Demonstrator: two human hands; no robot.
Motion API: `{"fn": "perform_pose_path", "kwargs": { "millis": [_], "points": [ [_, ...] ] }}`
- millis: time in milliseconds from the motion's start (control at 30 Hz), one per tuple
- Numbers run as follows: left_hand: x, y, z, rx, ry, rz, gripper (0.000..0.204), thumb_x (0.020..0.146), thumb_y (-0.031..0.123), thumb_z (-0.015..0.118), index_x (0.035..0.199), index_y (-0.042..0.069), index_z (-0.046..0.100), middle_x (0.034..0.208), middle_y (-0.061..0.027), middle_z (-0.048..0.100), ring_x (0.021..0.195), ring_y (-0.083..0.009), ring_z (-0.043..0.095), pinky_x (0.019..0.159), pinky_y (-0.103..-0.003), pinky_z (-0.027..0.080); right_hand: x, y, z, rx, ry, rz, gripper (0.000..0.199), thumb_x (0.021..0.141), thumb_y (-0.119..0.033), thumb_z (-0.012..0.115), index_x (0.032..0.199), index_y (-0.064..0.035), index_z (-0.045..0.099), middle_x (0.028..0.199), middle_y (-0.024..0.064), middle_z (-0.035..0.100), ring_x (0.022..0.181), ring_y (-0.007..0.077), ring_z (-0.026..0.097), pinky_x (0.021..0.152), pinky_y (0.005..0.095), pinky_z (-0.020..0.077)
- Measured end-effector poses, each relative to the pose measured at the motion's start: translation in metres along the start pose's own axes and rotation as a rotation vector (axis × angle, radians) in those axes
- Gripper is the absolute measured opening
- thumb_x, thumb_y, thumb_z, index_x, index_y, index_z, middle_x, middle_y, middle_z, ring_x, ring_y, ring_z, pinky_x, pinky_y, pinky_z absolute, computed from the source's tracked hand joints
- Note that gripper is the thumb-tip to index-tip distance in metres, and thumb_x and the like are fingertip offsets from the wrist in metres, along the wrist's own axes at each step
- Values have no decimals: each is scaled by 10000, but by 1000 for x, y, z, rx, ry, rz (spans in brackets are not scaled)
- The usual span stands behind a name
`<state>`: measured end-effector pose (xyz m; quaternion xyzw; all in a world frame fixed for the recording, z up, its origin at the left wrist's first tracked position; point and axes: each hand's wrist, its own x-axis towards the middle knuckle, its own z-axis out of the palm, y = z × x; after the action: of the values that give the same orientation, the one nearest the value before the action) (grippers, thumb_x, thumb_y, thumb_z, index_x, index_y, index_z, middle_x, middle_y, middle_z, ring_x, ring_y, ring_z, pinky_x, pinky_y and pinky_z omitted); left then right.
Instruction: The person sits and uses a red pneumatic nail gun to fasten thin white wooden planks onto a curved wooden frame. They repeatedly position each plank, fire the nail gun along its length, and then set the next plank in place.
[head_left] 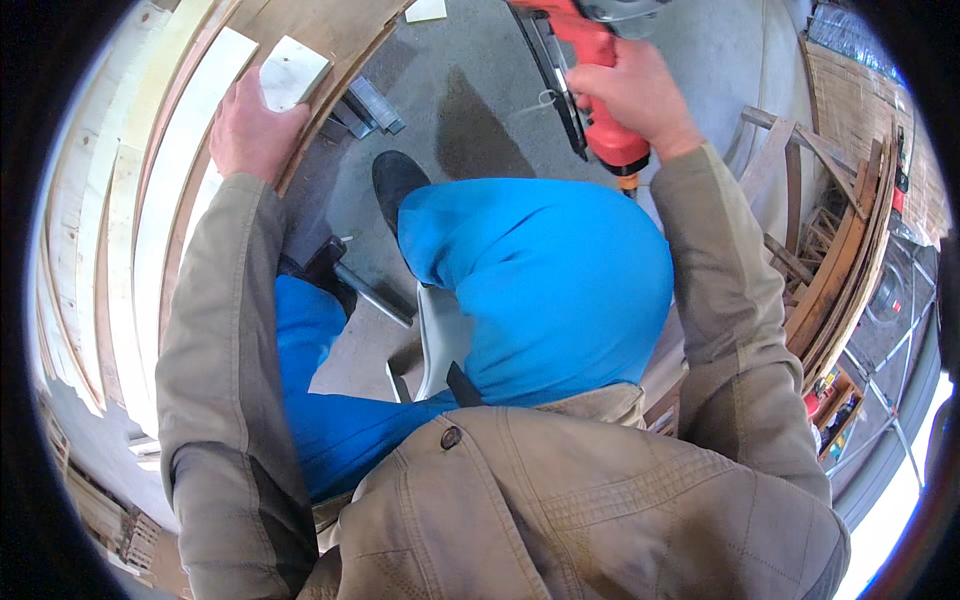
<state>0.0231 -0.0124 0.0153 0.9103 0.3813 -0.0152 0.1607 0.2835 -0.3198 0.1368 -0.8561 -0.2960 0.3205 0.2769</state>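
The person wears a khaki-tan work jacket (pixel 590 500) of sturdy woven cloth, with stitched seams running across the chest panel and a diagonal quilted pattern toward its lower right part. A single dark round button (pixel 451 437) sits on the jacket front, up and left of that stitched panel. Long sleeves of the same tan cloth end in plain cuffs, and the left sleeve (pixel 225 350) shows a darker patch on its underside. Above the button, bright blue trousers (pixel 540 280) cover both legs. Beyond the trousers, farthest from the button, is a black shoe (pixel 397 180) with a rounded toe.
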Motion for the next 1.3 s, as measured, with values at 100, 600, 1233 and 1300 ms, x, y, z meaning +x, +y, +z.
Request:
{"fn": "perform_pose_path", "kwargs": {
  "millis": [100, 600, 1233, 1300],
  "points": [
    [1, -2, -1, 31, -6, 18, 818, 839, 469, 811, 1523, 100, 553, 1453, -161, 639, 1380, -347, 586, 1153, -478, 471, -5, -35, -23, -221, 90, -11, 302, 847, -191, 728, 1104, -36, 760, 874, 71, 767, 780, 145, 721, 737, 320, 580],
    [-3, -10, 4, -89, 77, 86, 817, 804, 377, 784, 1540, 113, 549, 1422, -164, 647, 1331, -337, 622, 1118, -469, 507, 22, -127, 13, -15, -93, -192, 390, 826, -206, 780, 1175, -41, 732, 880, 149, 736, 782, 252, 720, 715, 382, 574],
    [-8, -13, 0, -287, 137, 97, 771, 770, 384, 914, 1434, 126, 619, 1328, -143, 696, 1255, -344, 661, 1037, -475, 543, 40, -182, 78, -84, -213, -199, 302, 805, -167, 697, 1054, 1, 715, 830, 255, 685, 792, 492, 640, 741, 436, 561],
    [-9, -13, 0, -292, 128, 91, 776, 765, 383, 913, 1434, 125, 617, 1328, -142, 693, 1250, -345, 662, 1039, -473, 540, 42, -184, 80, -82, -248, -141, 315, 805, -165, 702, 1077, -6, 714, 844, 242, 703, 783, 471, 651, 752, 433, 563]
  ]
}}
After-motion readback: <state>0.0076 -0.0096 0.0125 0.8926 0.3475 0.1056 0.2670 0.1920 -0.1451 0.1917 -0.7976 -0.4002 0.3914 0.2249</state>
